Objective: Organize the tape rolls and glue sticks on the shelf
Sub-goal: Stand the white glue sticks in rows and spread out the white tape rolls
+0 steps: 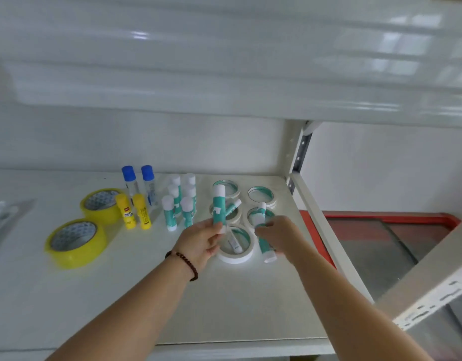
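Note:
My left hand holds a teal-and-white glue stick upright above the white shelf. My right hand grips another teal glue stick, and a third stands at its fingertips. Several white masking tape rolls lie flat on the right, with more teal sticks lying in them. Upright teal sticks cluster in the middle. Two yellow sticks, two blue-capped sticks and two yellow tape rolls stand to the left.
Another shelf board hangs low overhead. A metal upright post and side rail bound the shelf on the right. Beyond the rail lies a red-edged surface. A pale flat object lies at the far left.

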